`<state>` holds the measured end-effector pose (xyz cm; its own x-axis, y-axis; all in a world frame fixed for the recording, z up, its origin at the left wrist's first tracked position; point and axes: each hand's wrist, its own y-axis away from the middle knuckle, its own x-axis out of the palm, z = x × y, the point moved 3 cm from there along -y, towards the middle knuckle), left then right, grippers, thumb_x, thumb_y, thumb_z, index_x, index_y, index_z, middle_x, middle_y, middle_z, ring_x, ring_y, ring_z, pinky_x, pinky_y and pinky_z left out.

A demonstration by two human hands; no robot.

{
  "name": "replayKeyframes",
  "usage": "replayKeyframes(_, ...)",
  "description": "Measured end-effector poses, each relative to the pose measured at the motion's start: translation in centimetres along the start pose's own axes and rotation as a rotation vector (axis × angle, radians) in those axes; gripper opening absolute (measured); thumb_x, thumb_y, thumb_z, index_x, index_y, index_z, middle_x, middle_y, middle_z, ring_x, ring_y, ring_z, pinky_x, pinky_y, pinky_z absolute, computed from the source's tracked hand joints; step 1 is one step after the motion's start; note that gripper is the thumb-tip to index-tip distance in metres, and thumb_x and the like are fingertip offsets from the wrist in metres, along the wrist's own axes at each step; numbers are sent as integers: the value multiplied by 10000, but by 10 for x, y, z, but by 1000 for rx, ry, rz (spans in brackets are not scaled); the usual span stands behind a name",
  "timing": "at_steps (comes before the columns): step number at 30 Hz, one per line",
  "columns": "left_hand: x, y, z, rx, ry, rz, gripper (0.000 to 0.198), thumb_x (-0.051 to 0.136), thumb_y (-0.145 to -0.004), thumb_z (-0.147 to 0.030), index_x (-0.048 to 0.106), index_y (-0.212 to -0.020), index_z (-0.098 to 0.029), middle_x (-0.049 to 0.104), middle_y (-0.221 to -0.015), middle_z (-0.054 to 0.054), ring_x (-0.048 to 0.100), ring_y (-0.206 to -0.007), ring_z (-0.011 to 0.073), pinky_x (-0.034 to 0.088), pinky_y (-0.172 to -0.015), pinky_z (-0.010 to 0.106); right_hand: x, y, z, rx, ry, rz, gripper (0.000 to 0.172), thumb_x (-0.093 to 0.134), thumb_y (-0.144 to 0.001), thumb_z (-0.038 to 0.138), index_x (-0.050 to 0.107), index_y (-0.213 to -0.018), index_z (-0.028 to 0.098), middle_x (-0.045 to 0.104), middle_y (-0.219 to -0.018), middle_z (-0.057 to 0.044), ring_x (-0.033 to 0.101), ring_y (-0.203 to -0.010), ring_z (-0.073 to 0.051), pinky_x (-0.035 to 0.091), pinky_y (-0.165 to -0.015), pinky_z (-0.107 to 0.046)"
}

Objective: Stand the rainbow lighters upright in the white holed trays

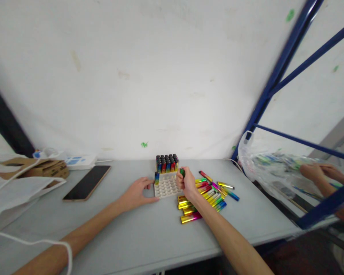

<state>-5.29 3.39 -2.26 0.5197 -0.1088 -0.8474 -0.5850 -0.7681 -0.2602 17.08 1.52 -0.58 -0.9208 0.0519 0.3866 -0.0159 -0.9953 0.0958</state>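
Note:
A white tray with rows of holes (166,190) lies on the table in front of me. Upright lighters with black tops (167,165) fill its far rows, and a single blue and yellow lighter (156,178) stands at its left side. My left hand (138,194) rests at the tray's left edge, fingers and thumb apart, holding nothing. Over the tray's right side, my right hand (187,182) is closed around a green lighter (182,172), which shows only in part. Beneath and beside my right forearm lies a loose pile of shiny, many-coloured lighters (190,217).
Left of the tray is a dark phone (87,183), with brown cardboard (50,169), a white bag and a white cable (31,242) beyond. A blue metal frame (263,103) and a clear plastic bag (248,152) stand at right. Behind the frame, another person's hands (318,172) are visible.

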Motion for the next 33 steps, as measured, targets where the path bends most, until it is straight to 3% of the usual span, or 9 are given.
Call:
replayKeyframes(4,0,0,1,8,-4,2,542,756,-751,-657,721,-1031,-194,634,-891,35,617,-856,259,484,-802,349,-1,-6,0,-90,153,91,557,458,-916,731,581,-753,213,270,-550,95,198,-428,-82,160,-429,-220)
replayKeyframes(8,-2,0,-2,3,-25,12,560,747,-757,-672,721,-1044,-192,624,-870,33,609,-843,262,479,-789,353,0,-4,5,-338,459,206,540,547,-916,737,657,-1005,215,505,-683,41,486,-584,-137,409,-573,-264)
replayKeyframes(10,-2,-1,-3,5,-27,13,560,741,-761,-683,715,-1026,-190,623,-868,34,608,-843,262,479,-790,355,2,2,8,-468,632,228,493,598,-923,692,666,-1009,210,614,-840,-13,587,-760,-173,477,-696,-293)
replayKeyframes(13,-2,-1,-3,9,-28,3,561,732,-769,-695,704,-1018,-193,617,-863,29,606,-837,258,478,-783,351,4,13,14,-633,871,162,428,709,-890,618,669,-872,193,658,-981,-65,603,-920,-202,483,-789,-305)
replayKeyframes(18,-1,0,-5,11,-41,-6,549,724,-775,-711,687,-972,-200,626,-870,33,603,-842,256,476,-795,354,10,20,13,-543,1038,135,423,695,-947,533,594,-694,209,624,-644,10,547,-614,-151,378,-623,-267)
replayKeyframes(24,-4,1,-9,17,-35,-3,550,727,-770,-717,686,-955,-202,635,-874,34,607,-842,256,476,-794,359,18,15,6,-498,884,97,384,737,-927,484,589,-684,226,682,-635,3,604,-599,-168,361,-599,-251)
replayKeyframes(33,2,0,-6,21,-61,-10,538,709,-776,-733,613,-851,-209,635,-877,55,617,-860,275,472,-793,376,34,1,-11,-540,1027,67,309,813,-895,404,585,-770,237,595,-660,3,549,-656,-181,337,-650,-261)
